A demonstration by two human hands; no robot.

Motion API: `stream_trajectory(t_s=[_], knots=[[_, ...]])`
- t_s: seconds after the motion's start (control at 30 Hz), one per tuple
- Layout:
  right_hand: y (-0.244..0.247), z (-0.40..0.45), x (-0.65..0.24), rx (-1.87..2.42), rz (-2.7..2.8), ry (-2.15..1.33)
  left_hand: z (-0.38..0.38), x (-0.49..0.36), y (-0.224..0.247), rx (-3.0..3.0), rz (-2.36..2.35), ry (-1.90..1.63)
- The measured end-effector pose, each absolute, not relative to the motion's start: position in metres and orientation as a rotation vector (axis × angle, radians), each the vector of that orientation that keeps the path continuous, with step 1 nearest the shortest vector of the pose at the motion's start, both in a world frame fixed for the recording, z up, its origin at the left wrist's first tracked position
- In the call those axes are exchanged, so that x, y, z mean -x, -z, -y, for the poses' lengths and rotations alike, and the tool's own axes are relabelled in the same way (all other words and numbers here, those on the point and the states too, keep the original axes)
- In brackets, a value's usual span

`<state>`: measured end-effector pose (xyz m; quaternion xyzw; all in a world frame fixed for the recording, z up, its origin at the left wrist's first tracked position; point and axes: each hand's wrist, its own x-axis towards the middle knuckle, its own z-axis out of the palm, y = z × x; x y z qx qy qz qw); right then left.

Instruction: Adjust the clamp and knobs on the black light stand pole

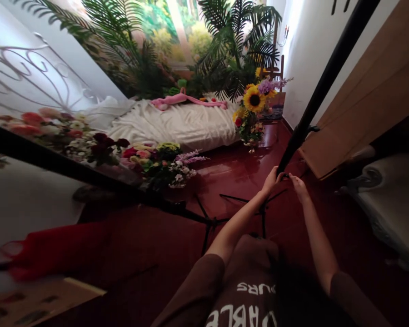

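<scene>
A black tripod stand (301, 120) rises on the right and leans toward the upper right corner. My left hand (270, 182) is closed round its pole low down. Just to the right, my right hand (298, 185) has its fingertips at a small dark knob (284, 176) on the pole; the exact grip is too small to see well. Below both hands, thin legs (263, 220) spread over the floor. To the left, a second black tripod stand (122, 184) slants across the view, and neither hand touches it.
A bed with a cream sheet (191, 122) holds a pink plush toy (177, 99). Flowers (157, 161) line its near side, with sunflowers (254, 98) at its right corner. A cardboard panel (347, 131) and plastic-wrapped roll (388, 190) are at right; red cloth (54, 250) lies left.
</scene>
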<state>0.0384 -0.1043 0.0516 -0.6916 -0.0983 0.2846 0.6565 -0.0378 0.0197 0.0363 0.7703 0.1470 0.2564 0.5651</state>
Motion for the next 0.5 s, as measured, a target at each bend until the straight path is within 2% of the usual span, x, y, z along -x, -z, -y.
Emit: stream_trajectory(t_s=[0.17, 0.5], knots=[[-0.048, 0.110, -0.047, 1.533, 0.298, -0.674, -0.018, 0.038, -0.032, -1.871, -0.373, -0.627], [-0.037, 0.107, -0.063, 1.563, 0.666, -0.327, -0.015, 0.036, -0.032, -1.853, -0.393, -0.674]])
